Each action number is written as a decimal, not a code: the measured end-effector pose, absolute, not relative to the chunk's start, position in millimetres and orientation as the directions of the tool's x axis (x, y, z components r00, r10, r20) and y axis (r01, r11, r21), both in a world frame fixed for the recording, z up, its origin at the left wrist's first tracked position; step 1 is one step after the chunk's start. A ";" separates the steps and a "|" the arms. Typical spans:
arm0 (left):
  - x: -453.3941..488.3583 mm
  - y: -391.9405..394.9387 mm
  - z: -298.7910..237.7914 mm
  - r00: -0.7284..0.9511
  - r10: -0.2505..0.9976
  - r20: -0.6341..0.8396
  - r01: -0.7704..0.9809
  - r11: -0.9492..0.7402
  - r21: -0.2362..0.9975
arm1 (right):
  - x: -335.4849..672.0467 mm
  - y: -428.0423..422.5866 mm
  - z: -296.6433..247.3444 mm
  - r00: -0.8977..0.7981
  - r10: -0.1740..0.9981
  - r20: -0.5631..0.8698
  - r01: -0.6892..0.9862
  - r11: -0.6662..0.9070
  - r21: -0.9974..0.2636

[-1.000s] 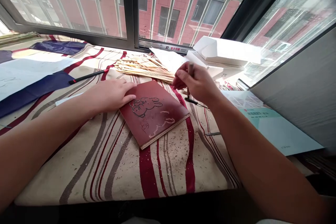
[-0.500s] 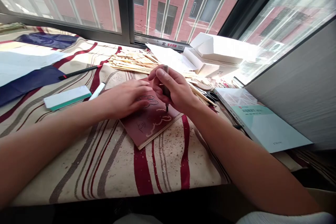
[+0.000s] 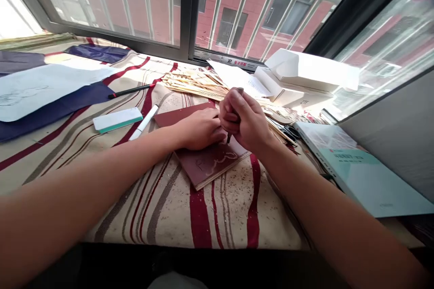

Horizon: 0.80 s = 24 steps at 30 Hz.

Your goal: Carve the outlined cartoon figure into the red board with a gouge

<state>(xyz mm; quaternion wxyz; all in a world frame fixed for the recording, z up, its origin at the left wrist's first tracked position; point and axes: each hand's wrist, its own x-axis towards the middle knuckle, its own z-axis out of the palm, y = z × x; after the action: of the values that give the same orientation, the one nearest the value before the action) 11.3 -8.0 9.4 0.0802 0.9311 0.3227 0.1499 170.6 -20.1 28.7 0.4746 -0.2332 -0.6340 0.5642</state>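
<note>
A dark red-brown carving board lies at an angle on the striped cloth, with pale cut lines near its front right edge. My right hand is wrapped round a carving tool, held nearly upright; its dark tip meets the board beside the cut lines, and most of the handle is hidden by my fingers. Resting flat on the board, my left hand has its fingertips close against my right hand. Part of the drawn outline is covered by my left hand.
A white-and-green box and a white marker lie to the left, near a black-and-red pen. Thin wooden strips and a white carton sit behind. Scissors and a book are at right.
The view has swung left, so everything sits further right. My left hand has moved across the board towards my right hand. The right hand's fingers have closed more tightly round the carving tool.
</note>
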 end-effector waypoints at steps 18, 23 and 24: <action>-4.7 -1.7 6.3 0.794 0.591 0.140 0.539 -0.792 0.287 | 168.6 -16.0 23.4 -0.433 0.814 0.387 -0.202 0.331 -0.922; -5.7 0.4 3.1 0.804 0.569 0.175 0.511 -0.810 0.287 | 165.3 -19.8 23.4 -0.458 0.787 0.413 -0.174 0.376 -0.910; -5.7 0.5 2.4 0.803 0.570 0.176 0.513 -0.810 0.284 | 163.9 -19.8 23.4 -0.465 0.785 0.409 -0.151 0.384 -0.911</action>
<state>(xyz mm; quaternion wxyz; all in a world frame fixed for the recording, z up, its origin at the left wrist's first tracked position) -5.7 0.5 2.4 0.1118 0.9428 0.2869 0.1274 163.9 -19.8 23.4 0.4633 -0.2294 -0.6911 0.5052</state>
